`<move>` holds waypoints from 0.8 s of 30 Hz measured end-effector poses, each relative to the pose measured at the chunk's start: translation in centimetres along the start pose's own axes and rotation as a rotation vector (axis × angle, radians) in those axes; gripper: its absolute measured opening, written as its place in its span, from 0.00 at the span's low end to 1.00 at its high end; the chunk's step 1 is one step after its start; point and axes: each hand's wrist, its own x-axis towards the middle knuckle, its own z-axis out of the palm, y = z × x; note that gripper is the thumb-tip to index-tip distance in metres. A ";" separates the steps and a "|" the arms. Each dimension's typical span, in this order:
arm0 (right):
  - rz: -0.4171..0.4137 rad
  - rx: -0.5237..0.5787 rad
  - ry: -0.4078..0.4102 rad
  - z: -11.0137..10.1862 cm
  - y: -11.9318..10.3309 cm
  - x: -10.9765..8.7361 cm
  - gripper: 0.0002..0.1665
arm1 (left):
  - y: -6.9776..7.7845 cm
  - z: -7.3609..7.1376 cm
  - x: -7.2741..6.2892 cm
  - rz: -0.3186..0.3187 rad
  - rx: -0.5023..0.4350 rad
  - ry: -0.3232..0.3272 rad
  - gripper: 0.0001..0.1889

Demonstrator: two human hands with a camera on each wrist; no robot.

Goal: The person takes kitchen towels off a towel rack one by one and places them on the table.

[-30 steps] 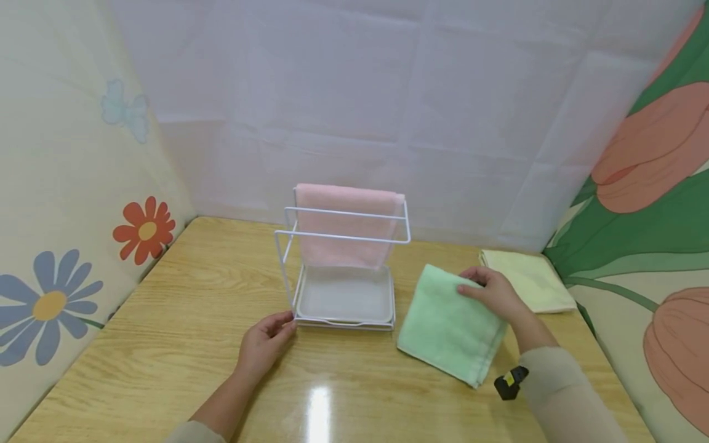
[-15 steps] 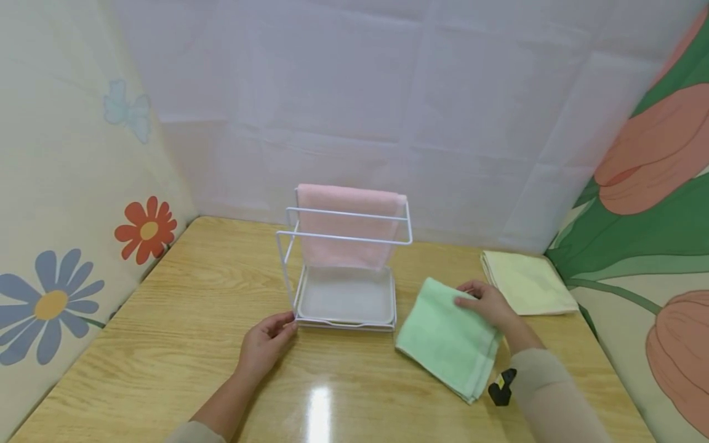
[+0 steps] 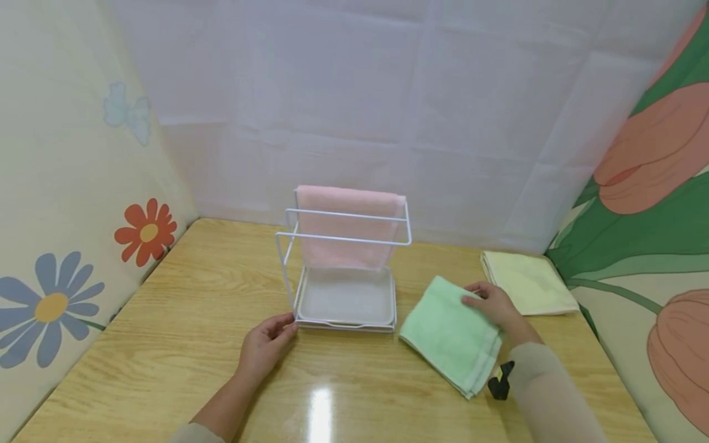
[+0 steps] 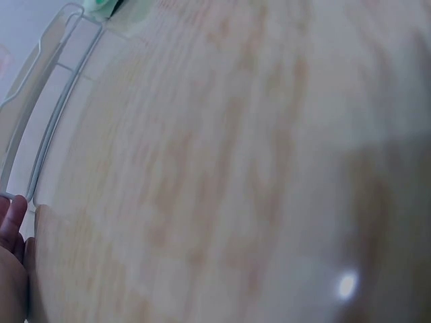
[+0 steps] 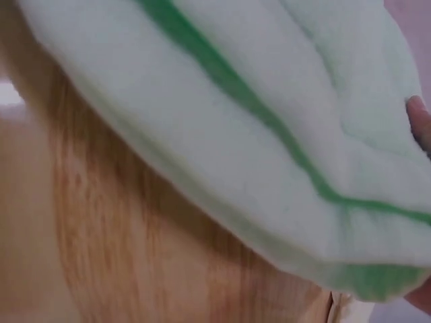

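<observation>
My left hand [image 3: 267,346] is at the front left corner of a small white wire towel rack [image 3: 348,237], with thumb and fingertips pinching its base frame. In the left wrist view the fingers [image 4: 13,219] meet the wire corner. A pink towel [image 3: 346,227] hangs over the rack's rear bar; the two bars in front carry nothing. To the right of the rack, my right hand [image 3: 492,307] pinches the upper edge of a folded mint green towel [image 3: 451,335], thumb on the near face. Close up in the right wrist view, the green towel [image 5: 202,134] hides most of that hand.
A white tray [image 3: 346,298] forms the rack's bottom. Behind my right hand, a folded pale yellow towel [image 3: 528,283] lies on the wooden table [image 3: 221,271]. White cloth [image 3: 332,92] hangs behind the table, and flower-printed cloths stand at both sides.
My right hand has lowered the green towel slightly toward the table, then shifted it a little right. The left hand and the rack have stayed put.
</observation>
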 end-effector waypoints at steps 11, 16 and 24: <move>0.069 0.002 0.013 0.9 0.8 -0.1 0.25 | -0.2 0.1 0.0 0.025 -0.007 0.005 0.14; 0.050 -0.010 0.017 1.2 1.3 -0.1 0.25 | -0.2 0.2 0.0 0.008 -0.012 -0.002 0.14; 0.058 0.014 -0.003 1.3 1.2 -0.4 0.32 | -0.1 0.1 0.0 0.008 0.006 0.001 0.15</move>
